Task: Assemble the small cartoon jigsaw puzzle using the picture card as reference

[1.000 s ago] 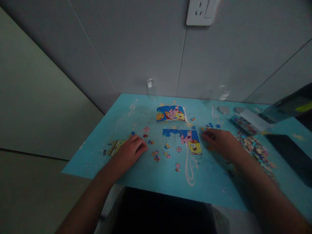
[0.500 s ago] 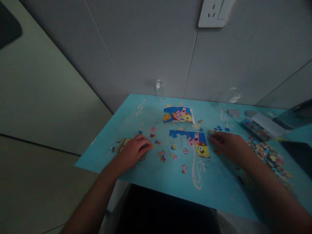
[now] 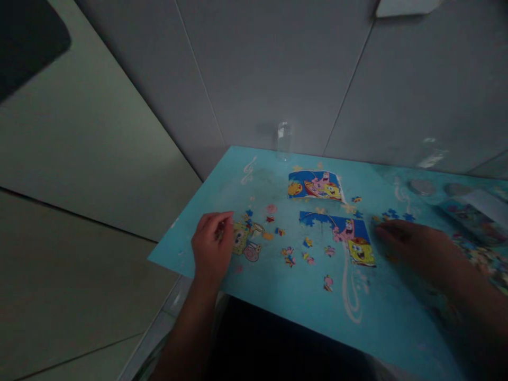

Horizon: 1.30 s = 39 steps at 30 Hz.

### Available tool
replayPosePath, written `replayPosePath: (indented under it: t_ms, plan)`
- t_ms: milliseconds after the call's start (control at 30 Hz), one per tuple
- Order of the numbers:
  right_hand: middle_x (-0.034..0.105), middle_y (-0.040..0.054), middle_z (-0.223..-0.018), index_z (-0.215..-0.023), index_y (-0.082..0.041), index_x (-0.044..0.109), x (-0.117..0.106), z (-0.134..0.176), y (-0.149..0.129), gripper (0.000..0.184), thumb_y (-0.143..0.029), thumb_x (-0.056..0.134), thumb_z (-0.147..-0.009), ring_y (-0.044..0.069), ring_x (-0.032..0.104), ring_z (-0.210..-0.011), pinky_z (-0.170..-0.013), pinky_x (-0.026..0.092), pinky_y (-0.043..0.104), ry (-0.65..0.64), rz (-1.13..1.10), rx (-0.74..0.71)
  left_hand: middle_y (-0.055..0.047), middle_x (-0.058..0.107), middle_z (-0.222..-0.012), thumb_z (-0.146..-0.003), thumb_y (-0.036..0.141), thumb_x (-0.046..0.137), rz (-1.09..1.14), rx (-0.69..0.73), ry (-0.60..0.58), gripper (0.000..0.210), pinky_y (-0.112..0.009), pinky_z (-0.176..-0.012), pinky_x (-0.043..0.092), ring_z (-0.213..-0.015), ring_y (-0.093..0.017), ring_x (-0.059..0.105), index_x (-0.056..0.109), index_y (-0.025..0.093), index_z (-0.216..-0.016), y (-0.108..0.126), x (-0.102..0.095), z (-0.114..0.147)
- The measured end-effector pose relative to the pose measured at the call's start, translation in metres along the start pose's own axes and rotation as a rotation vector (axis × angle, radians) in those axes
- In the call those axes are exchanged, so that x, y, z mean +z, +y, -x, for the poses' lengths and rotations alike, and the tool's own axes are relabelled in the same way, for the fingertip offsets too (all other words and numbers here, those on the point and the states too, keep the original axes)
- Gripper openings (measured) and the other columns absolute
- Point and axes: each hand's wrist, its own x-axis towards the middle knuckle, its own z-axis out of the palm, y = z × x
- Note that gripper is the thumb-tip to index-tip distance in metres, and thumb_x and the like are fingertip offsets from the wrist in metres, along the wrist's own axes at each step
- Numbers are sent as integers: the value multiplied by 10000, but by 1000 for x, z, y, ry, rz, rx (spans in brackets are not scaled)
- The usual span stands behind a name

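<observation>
My left hand (image 3: pixel 212 243) is raised over the left part of the table, fingers curled towards the thumb; whatever they hold, if anything, is hidden. Beside it is a cartoon figure (image 3: pixel 240 238) printed on the tabletop, with a small blue puzzle piece (image 3: pixel 248 213) near it. My right hand (image 3: pixel 413 246), dim and blurred, rests right of the partly joined jigsaw puzzle (image 3: pixel 360 248), fingers bent together, their contents not visible. Several loose puzzle pieces (image 3: pixel 308 242) lie left of and below the joined part. Behind it stands a picture card (image 3: pixel 315 185) with the same cartoon scene.
A clear cup (image 3: pixel 284 140) stands at the table's back edge by the wall. Blue pieces (image 3: pixel 391 214) lie beyond my right hand, and a pile of pieces (image 3: pixel 482 259) lies farther right. Round lids (image 3: pixel 422 187) and a printed box (image 3: pixel 474 219) are at the back right.
The view has swung left, so the table appears farther right. My left hand has drawn back leftwards and turned upright, uncovering the printed figure. My right hand stays beside the puzzle.
</observation>
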Motion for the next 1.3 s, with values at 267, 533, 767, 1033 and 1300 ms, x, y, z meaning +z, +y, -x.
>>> replayPosePath:
  t_ms: [267,533,767,1033,1300]
  plan:
    - [790,96,-1057,-1133,-238,744,7,-5,9,498,-596,458,-937,307,738,-857,-714,524,370,22,27,38,-47,672,-1035,-969,228,583,-75,-52,-24,148,-364,-909,536,-960,-198,649,695,214,-1065,-4,2,-1]
    - [786,81,-942,-1107,-258,727,5,-4,4,470,-606,464,-932,297,726,-771,-657,503,370,-7,8,47,-72,668,-1063,-922,201,610,-173,-54,-145,178,-463,-988,489,-1037,-262,608,695,216,-1078,-7,9,-2]
    - [781,97,-903,-1107,-250,711,2,-1,-1,410,-553,488,-945,294,723,-726,-646,502,382,5,-33,7,-69,664,-1040,-920,221,616,-215,-4,-195,156,-467,-941,488,-999,-261,595,719,240,-1036,-12,14,-1]
    - [780,109,-955,-1096,-240,695,2,-3,-4,404,-545,472,-955,286,725,-760,-658,499,373,-27,-29,8,-56,673,-1086,-945,252,639,-250,45,-306,204,-442,-949,476,-1037,-253,592,755,267,-1112,-8,14,-2]
    - [760,57,-870,-1085,-254,678,4,-2,-3,365,-543,499,-951,254,701,-712,-623,463,352,-29,-61,-9,-63,670,-1134,-963,216,600,-254,95,-367,257,-444,-948,471,-1052,-249,595,744,293,-1161,-10,14,-1]
